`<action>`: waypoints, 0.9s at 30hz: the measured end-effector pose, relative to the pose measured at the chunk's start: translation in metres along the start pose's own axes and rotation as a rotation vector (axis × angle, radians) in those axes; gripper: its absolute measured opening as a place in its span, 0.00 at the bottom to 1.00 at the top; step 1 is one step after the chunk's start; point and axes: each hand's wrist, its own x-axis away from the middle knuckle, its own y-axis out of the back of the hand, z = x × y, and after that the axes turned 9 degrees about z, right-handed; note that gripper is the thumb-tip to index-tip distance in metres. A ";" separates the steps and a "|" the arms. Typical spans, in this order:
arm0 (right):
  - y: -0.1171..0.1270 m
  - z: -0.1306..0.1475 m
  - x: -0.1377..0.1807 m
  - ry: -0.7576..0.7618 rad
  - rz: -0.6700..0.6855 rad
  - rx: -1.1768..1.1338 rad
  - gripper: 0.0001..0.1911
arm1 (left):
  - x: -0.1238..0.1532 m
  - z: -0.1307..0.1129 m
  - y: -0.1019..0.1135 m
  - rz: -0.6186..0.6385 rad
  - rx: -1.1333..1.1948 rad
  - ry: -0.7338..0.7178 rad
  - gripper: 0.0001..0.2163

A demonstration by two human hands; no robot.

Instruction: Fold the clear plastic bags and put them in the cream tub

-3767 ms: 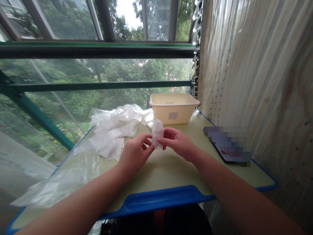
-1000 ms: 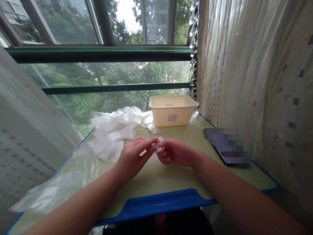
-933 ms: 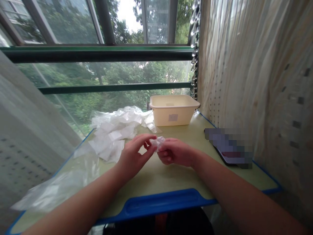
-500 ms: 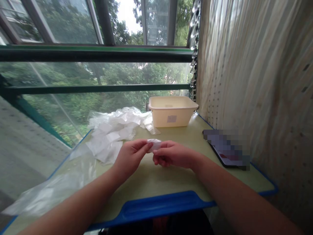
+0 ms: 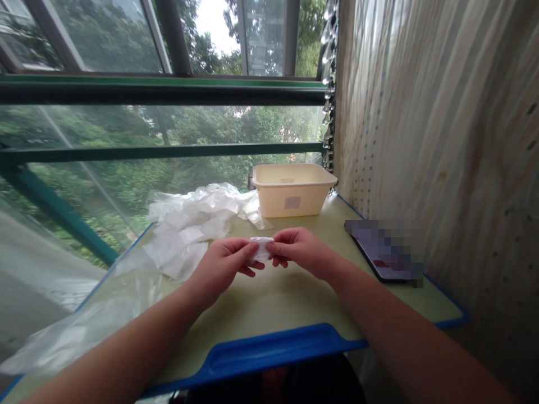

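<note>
Both of my hands meet over the middle of the pale green desk (image 5: 290,297). My left hand (image 5: 223,265) and my right hand (image 5: 300,249) each pinch one end of a small white packet (image 5: 260,249), now folded or rolled into a compact bundle between the fingertips. The packet is held just above the desk top. A heap of similar white packets in clear plastic (image 5: 197,224) lies to the left of my hands. A cream plastic tub (image 5: 291,189) stands behind, at the desk's far edge.
A dark flat device (image 5: 381,249) lies on the desk at the right, beside a perforated wall panel (image 5: 442,140). Loose clear plastic film (image 5: 80,331) hangs over the desk's left edge. A blue rim with a groove (image 5: 269,350) borders the near edge. Window rails stand behind.
The packet, held upright and flat 3.8 s ago, has been folded down into a small bundle. Both hands stay pinched on it, and the view has shifted slightly.
</note>
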 end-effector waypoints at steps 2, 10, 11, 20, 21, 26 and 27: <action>0.002 0.001 0.001 -0.010 -0.011 -0.031 0.12 | 0.000 -0.001 0.000 0.004 0.038 0.000 0.14; 0.002 0.000 -0.001 0.026 -0.080 -0.044 0.13 | -0.005 0.003 0.001 -0.069 -0.101 -0.105 0.15; 0.002 0.000 -0.001 0.045 -0.093 -0.007 0.12 | -0.005 0.004 0.001 -0.062 -0.122 -0.111 0.15; 0.003 -0.001 -0.003 0.142 -0.245 0.167 0.12 | -0.003 0.001 -0.001 0.088 -0.001 0.122 0.17; 0.002 -0.001 -0.003 0.145 -0.233 0.163 0.13 | -0.003 0.000 -0.001 0.086 0.009 0.121 0.16; 0.001 -0.006 -0.003 0.137 -0.135 0.148 0.15 | -0.004 0.002 -0.002 0.062 0.026 0.086 0.15; 0.000 -0.006 -0.003 0.139 -0.125 0.151 0.15 | -0.004 0.002 -0.002 0.072 0.028 0.080 0.15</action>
